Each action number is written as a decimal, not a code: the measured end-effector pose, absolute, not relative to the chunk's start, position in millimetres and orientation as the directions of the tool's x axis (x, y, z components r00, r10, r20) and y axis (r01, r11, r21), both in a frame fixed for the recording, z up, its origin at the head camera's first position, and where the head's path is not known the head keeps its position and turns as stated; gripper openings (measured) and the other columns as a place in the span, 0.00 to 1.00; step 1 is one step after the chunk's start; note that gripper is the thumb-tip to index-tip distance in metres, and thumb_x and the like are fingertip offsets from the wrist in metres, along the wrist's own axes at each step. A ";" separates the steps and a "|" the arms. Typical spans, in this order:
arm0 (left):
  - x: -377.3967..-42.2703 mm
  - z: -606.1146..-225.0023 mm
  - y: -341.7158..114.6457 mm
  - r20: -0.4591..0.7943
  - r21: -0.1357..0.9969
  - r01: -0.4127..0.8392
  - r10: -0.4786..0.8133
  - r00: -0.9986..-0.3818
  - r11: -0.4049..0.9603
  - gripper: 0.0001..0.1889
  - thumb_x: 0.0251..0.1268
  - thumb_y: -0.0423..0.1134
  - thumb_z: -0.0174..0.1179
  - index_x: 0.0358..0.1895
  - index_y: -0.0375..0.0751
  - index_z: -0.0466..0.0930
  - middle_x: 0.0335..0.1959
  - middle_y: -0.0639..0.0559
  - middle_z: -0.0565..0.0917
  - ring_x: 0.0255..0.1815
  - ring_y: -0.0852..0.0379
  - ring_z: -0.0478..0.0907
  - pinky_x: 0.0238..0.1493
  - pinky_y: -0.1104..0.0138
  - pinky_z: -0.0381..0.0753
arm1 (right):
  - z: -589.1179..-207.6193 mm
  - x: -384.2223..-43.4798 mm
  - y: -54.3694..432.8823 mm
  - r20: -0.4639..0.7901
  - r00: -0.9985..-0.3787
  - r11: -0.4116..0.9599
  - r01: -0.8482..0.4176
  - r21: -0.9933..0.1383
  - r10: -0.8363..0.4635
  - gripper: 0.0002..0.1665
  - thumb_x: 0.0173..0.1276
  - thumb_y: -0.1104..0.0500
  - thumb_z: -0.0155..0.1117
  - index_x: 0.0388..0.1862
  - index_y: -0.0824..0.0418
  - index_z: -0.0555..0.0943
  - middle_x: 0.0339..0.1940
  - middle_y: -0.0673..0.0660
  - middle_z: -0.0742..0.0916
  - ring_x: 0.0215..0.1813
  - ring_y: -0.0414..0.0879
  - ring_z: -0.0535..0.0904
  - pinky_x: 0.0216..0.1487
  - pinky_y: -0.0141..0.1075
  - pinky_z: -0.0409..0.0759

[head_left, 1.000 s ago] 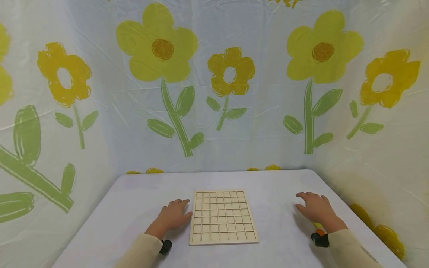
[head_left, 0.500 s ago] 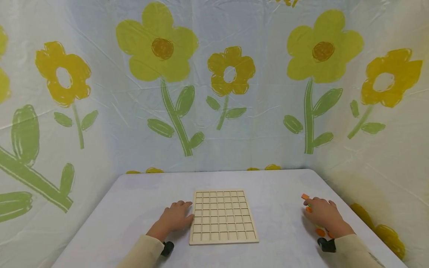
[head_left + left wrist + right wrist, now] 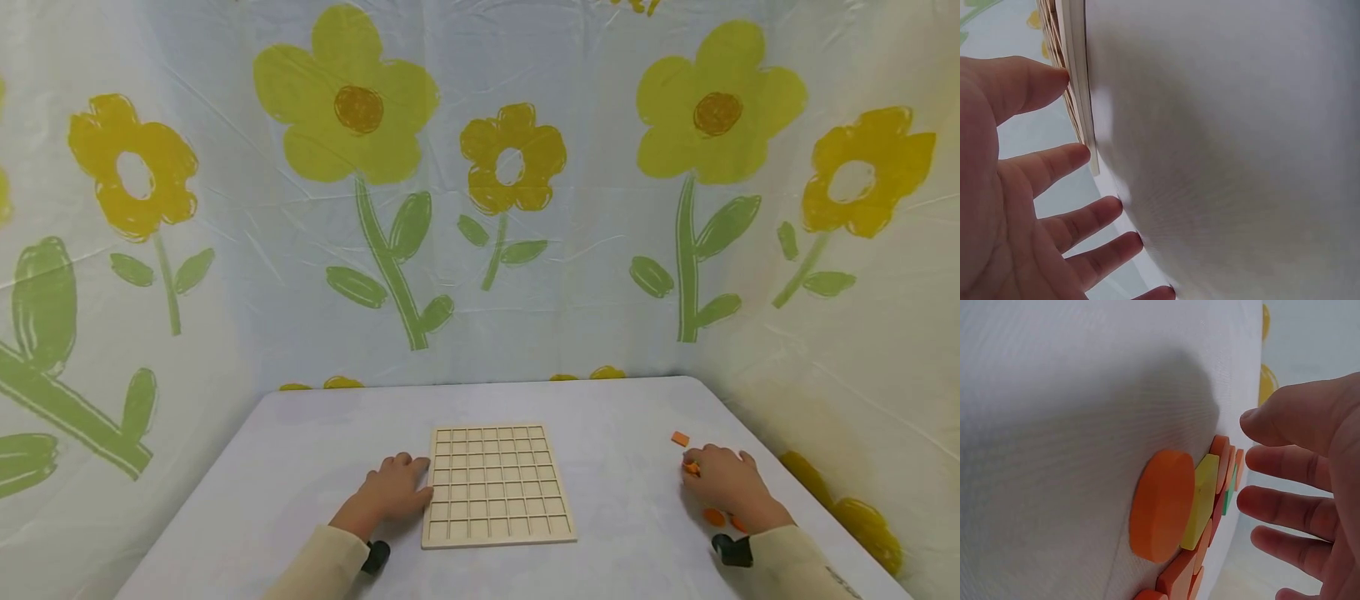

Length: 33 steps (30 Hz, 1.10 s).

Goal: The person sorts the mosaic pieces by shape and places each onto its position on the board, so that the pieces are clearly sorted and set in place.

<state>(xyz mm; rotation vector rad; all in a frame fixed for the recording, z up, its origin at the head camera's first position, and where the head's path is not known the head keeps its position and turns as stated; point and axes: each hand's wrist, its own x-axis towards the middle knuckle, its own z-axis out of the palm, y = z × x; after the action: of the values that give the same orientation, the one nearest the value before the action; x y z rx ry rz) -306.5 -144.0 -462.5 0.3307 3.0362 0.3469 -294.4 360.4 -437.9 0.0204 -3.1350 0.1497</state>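
A pale wooden board (image 3: 499, 485) with a grid of square recesses lies flat on the table. At its left edge my left hand (image 3: 390, 487) rests with spread fingers; in the left wrist view, the thumb (image 3: 1041, 81) and forefinger meet the board's side and the other fingertips rest on the tabletop. To the right of the board, my right hand (image 3: 726, 479) hovers low over a group of coloured pieces, holding none. Closest to the right wrist camera lies an orange disc (image 3: 1163, 506), then a yellow piece (image 3: 1202, 500), a green piece (image 3: 1229, 494) and several orange and red ones.
A small orange square piece (image 3: 680, 438) lies just beyond the right fingertips. White cloth covers the table (image 3: 330, 425). Flower-printed curtains (image 3: 480, 333) enclose it at the back and both sides.
My right hand has shifted slightly right and down, its fingers dipping toward the pieces, and the orange square has come into sight beyond it. The left hand has moved in against the board's edge.
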 end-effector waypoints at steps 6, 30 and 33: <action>-309.0 -466.0 -142.7 -0.048 0.240 0.213 0.230 -0.972 0.947 0.27 0.66 0.52 0.54 0.67 0.49 0.70 0.63 0.40 0.72 0.64 0.37 0.67 0.56 0.35 0.68 | -441.3 -298.4 364.6 -0.012 -1.000 0.995 -0.002 -0.097 -0.003 0.22 0.63 0.50 0.62 0.50 0.65 0.81 0.43 0.64 0.85 0.47 0.64 0.79 0.57 0.74 0.57; -307.5 -466.3 -141.7 -0.075 0.268 0.200 0.228 -0.971 0.942 0.27 0.64 0.53 0.54 0.66 0.49 0.71 0.64 0.39 0.70 0.65 0.37 0.66 0.56 0.34 0.67 | -447.0 -310.7 357.6 0.034 -0.998 0.991 0.043 -0.127 0.048 0.07 0.64 0.56 0.65 0.34 0.59 0.79 0.27 0.53 0.84 0.32 0.50 0.76 0.51 0.67 0.64; -308.5 -467.9 -142.2 -0.080 0.274 0.197 0.226 -0.971 0.941 0.28 0.64 0.53 0.54 0.67 0.50 0.71 0.64 0.40 0.70 0.65 0.37 0.66 0.58 0.33 0.66 | -446.5 -310.5 356.5 0.040 -0.999 0.991 0.029 -0.133 0.035 0.07 0.64 0.57 0.65 0.33 0.59 0.78 0.27 0.53 0.84 0.32 0.49 0.76 0.45 0.60 0.67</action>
<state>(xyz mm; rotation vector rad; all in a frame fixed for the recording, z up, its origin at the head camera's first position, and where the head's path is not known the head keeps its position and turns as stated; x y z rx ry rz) -308.5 -142.2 -467.9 0.3262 2.9866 0.4044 -310.5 356.5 -446.5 -0.0493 -3.0924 0.2058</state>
